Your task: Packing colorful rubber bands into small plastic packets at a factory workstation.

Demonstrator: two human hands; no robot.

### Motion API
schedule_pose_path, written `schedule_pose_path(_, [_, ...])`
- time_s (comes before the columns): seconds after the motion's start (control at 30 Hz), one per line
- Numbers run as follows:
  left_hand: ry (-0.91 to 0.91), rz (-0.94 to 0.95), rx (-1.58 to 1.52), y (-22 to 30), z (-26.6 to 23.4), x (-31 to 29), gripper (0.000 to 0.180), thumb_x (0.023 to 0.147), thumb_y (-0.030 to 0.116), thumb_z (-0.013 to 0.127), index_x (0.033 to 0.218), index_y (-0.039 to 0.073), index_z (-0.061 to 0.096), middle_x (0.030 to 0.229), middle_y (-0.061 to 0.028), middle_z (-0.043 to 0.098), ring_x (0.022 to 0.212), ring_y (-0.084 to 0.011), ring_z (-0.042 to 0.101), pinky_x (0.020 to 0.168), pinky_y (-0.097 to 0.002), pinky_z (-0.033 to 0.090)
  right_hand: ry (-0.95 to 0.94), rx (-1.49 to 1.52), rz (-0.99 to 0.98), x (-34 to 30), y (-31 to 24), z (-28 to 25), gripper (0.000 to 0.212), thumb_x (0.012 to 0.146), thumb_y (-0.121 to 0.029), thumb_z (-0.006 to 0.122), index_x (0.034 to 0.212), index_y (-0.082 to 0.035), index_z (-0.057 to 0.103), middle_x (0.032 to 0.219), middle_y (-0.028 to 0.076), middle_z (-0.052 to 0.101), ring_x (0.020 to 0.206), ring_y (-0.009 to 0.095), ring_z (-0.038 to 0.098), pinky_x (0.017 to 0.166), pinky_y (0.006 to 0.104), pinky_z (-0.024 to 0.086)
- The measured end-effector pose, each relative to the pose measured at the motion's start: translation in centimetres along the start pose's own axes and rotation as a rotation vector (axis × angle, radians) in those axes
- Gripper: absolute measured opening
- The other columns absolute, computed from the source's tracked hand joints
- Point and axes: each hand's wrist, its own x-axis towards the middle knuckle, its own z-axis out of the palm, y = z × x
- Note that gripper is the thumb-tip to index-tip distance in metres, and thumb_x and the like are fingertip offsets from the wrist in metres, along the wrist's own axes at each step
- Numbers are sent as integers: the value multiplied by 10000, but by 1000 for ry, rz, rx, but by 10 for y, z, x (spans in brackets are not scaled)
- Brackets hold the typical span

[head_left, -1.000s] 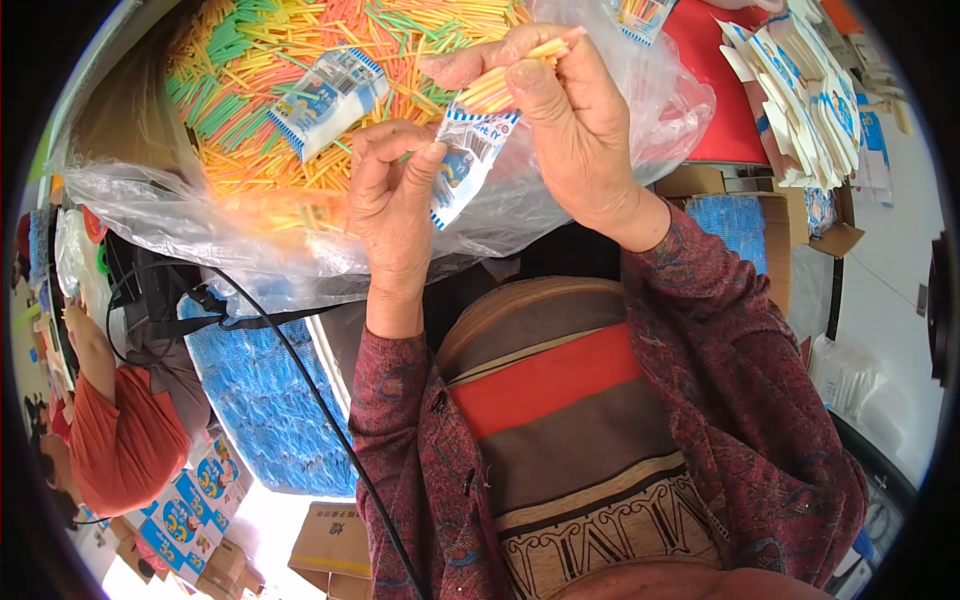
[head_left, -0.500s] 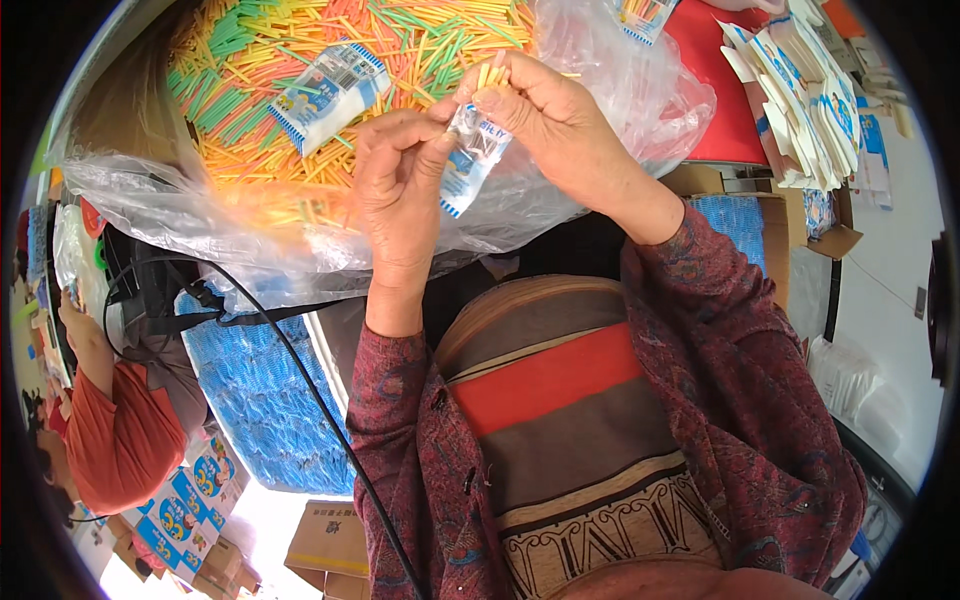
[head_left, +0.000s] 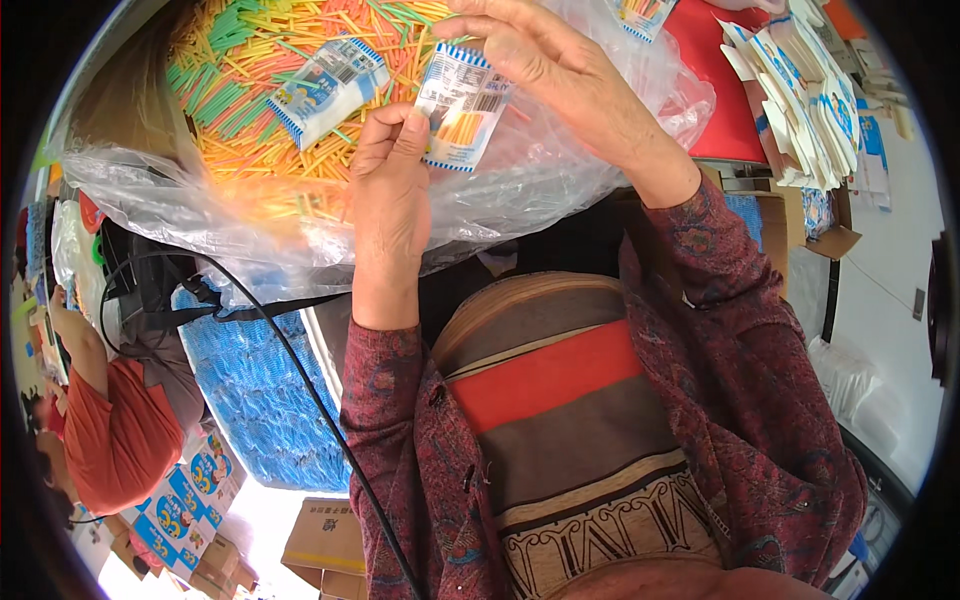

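My left hand (head_left: 392, 185) pinches the left edge of a small blue-and-white packet (head_left: 462, 110) between thumb and fingers. Yellow sticks show through the lower part of its front. My right hand (head_left: 560, 70) is just above and right of the packet, fingers stretched out and apart, with nothing visible in them; some fingertips are at the top edge of the view. Beneath lies a heap of thin coloured sticks (head_left: 240, 90), yellow, green and pink, in a large clear plastic bag (head_left: 530, 200). Another packet (head_left: 328, 90) lies on the heap.
A third packet (head_left: 643, 14) is near a red surface (head_left: 705, 70). White cartons (head_left: 795, 100) are stacked at the right. A bin of blue wrappers (head_left: 265, 400) stands at my left, crossed by a black cable (head_left: 300, 365). A person in an orange sleeve (head_left: 125, 435) is farther left.
The yellow sticks my right hand held at the packet's mouth have left its fingers. That hand has moved up, away from the packet. The packet is higher and turned, showing its sticks.
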Motion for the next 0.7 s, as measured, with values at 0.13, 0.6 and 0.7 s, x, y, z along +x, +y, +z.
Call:
schedule_pose_path(0.13, [41, 70, -94, 0, 8, 1, 132, 943, 147, 579, 1036, 56, 593, 941, 3, 627, 800, -58, 562, 672, -204, 457, 50, -190, 88, -3, -4, 2, 313, 934, -93, 563, 1222, 26, 530, 1179, 85, 586, 1090, 156, 554, 927, 268, 439])
schedule_pose_path(0.6, [-139, -17, 541, 17, 21, -14, 241, 881, 78, 639, 1106, -8, 637, 1042, -3, 628, 888, -51, 547, 751, -209, 442, -37, -533, 142, -30, -1, -22, 334, 851, -169, 698, 1133, -16, 604, 940, 6, 662, 810, 73, 600, 723, 230, 485])
schedule_pose_path(0.7, [-81, 170, 650, 26, 23, -9, 217, 882, 67, 632, 1084, -13, 644, 1048, -18, 638, 913, -78, 561, 780, -228, 446, 154, -383, 111, -39, -23, -56, 291, 854, -143, 682, 1113, -22, 623, 956, 23, 676, 824, 87, 612, 739, 240, 488])
